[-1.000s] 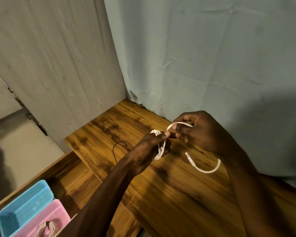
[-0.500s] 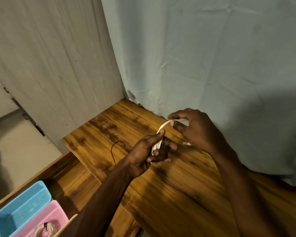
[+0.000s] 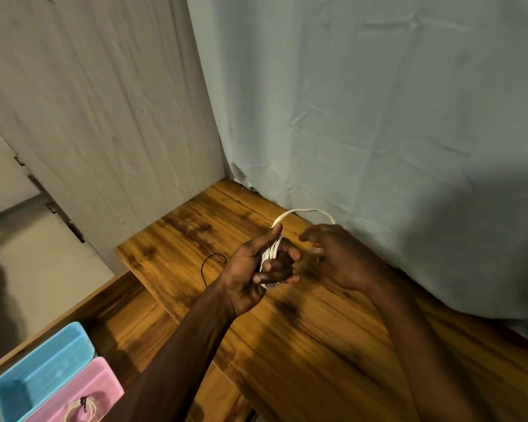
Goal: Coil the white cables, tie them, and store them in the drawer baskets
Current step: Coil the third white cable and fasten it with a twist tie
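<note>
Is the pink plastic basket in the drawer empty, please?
No. The pink plastic basket holds a coiled white cable bound with a dark tie, partly cut off by the frame's edge.

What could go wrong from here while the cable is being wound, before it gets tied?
1. The left hand grips the white cable coils between thumb and curled fingers; a slackened grip could let them spring apart.
2. The free loop arches to the right hand, whose hold on the end is blurred; a slip might undo the last turn.
3. The black tie lies apart on the wooden top; reaching for it may loosen the bundle.
</note>
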